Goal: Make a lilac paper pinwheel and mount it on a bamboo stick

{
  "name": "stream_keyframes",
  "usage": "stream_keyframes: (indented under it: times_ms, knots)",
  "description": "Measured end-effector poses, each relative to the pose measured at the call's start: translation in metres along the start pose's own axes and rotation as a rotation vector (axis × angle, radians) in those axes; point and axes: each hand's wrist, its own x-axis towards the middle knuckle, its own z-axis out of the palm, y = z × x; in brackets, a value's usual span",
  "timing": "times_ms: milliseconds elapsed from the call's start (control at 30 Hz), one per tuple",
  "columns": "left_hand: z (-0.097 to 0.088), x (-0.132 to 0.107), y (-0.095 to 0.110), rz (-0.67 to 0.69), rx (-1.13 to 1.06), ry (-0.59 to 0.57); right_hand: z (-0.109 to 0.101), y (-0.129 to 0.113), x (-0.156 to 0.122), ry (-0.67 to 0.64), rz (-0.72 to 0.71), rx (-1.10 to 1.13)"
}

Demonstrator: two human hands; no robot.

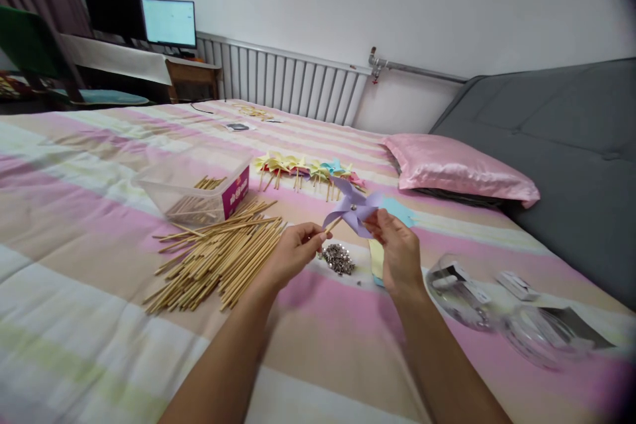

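Note:
A purple paper pinwheel [352,207] on a thin wooden stick is held up between my hands. My left hand [299,248] pinches the lower part of the stick. At the pinwheel's right blade, the fingers of my right hand [397,248] are closed on the paper. Just below the pinwheel lies a small heap of shiny metal pins [338,259]. To the left of my left hand, many loose wooden sticks [233,255] are spread in a pile. Beyond my hands, a row of yellow, blue and pink pinwheels [298,165] rests on the bed.
A clear plastic box [196,195] with more sticks stands behind the stick pile. Yellow paper [376,258] and blue paper [397,210] lie by my right hand. Round clear containers [454,288] sit at right. A pink pillow [457,169] leans near the grey headboard [556,126].

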Motion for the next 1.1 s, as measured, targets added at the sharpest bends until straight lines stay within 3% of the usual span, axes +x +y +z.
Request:
stream_keyframes:
  times_ms: [133, 200, 267, 400, 700, 867, 1100]
  knots:
    - [0.004, 0.005, -0.011, 0.048, -0.17, 0.117, 0.001, 0.018, -0.013, 0.277, -0.369, -0.215]
    - [0.009, 0.005, -0.019, 0.099, -0.22, 0.185, 0.003, 0.032, -0.03, 0.266, -0.486, -0.418]
    - [0.013, 0.002, -0.027, 0.133, -0.237, 0.234, 0.007, 0.044, -0.052, 0.165, -0.521, -0.514]
    - [0.016, -0.013, -0.044, 0.14, -0.215, 0.253, 0.007, 0.052, -0.094, 0.039, -0.463, -0.595]
    - [0.011, -0.046, -0.068, 0.141, -0.09, 0.29, -0.03, 0.037, -0.154, 0.082, -0.119, -0.984]
    - [0.009, -0.059, -0.071, 0.17, -0.072, 0.358, -0.036, 0.033, -0.168, 0.036, -0.049, -1.099]
    - [0.008, -0.072, -0.075, 0.201, -0.158, 0.384, -0.038, 0.035, -0.168, 0.063, -0.032, -1.18]
